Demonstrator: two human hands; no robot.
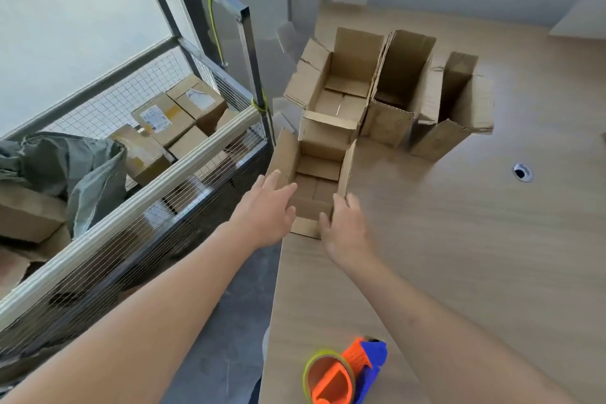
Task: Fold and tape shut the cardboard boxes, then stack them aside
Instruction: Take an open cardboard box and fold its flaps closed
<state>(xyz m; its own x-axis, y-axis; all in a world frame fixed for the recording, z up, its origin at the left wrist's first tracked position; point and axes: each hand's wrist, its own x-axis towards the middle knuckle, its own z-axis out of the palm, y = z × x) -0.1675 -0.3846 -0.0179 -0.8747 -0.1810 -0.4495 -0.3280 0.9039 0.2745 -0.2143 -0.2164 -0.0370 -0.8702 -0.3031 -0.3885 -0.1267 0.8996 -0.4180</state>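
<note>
Near box: small open cardboard box (316,180) sits at the left edge of the worktop (459,239), flaps up, its left flap out past that edge.
Left hand: left hand (265,213) lies against the box's left wall; fingers (278,188) straight and loosely together, not curled round anything.
Right hand: right hand (344,233) is at the box's near right corner; fingers (352,203) relaxed and slightly spread, thumb near the near flap. I cannot tell if it is in contact or just beside.
Other boxes: three more open boxes, one (337,88) touching the near box's far end, two tall ones (400,88) (455,105) to the right of it, all untaped.
Tape dispenser: orange and blue tape dispenser (347,371) lies at the near edge of the worktop, well apart from both hands.
Cart: wire cart (157,193) holding sealed parcels stands just left of the worktop.
Risk 1: box is at the edge; an uneven push from the right hand could tip it off toward the cart.
Risk 2: pulling it nearer may drag the touching box behind.
Risk 3: flaps folded in the wrong order would leave a gap, so the tape seam sits badly.
Risk 4: releasing to reach the dispenser lets flaps spring up.
</note>
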